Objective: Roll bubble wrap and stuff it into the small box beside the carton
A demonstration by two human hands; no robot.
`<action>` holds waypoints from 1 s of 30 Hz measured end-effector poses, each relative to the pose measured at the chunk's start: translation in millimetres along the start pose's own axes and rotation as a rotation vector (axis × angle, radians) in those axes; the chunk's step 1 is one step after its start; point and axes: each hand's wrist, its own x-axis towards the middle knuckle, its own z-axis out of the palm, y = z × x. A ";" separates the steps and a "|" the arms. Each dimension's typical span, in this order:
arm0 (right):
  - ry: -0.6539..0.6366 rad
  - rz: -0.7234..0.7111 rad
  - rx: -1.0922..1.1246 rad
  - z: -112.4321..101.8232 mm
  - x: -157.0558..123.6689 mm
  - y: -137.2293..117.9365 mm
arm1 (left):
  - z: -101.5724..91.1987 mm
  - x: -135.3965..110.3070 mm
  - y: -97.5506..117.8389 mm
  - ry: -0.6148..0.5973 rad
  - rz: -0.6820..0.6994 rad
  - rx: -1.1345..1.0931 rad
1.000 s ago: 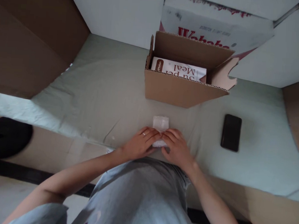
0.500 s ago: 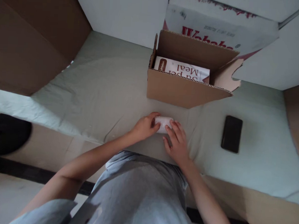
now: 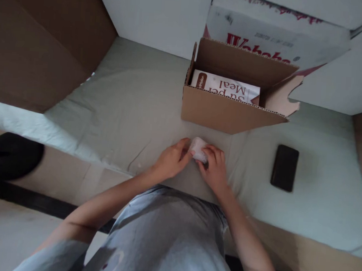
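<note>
Pale green cloth; toward near edge, small white packet, grasped between fingers of left hand and right hand; farther off, open cardboard box; to right, black flat object.

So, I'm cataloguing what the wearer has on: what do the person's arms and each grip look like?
The left arm shows a loose grey-blue short sleeve, with the forearm bare. The right arm is bare as far as it shows; its sleeve isn't in view. Left grip and right grip are ungloved. No watch or bracelet shows.
</note>
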 end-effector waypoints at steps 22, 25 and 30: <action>-0.389 0.233 0.664 -85.2 -19.5 -29.8 | 15.8 -51.0 33.0 -0.017 0.619 -0.323; -0.400 0.142 0.642 -111.2 -0.4 -28.1 | -4.6 -46.4 38.4 -0.039 0.748 -0.191; 0.186 0.001 0.408 -194.8 53.4 -4.4 | -62.8 -17.2 69.2 0.061 0.931 0.136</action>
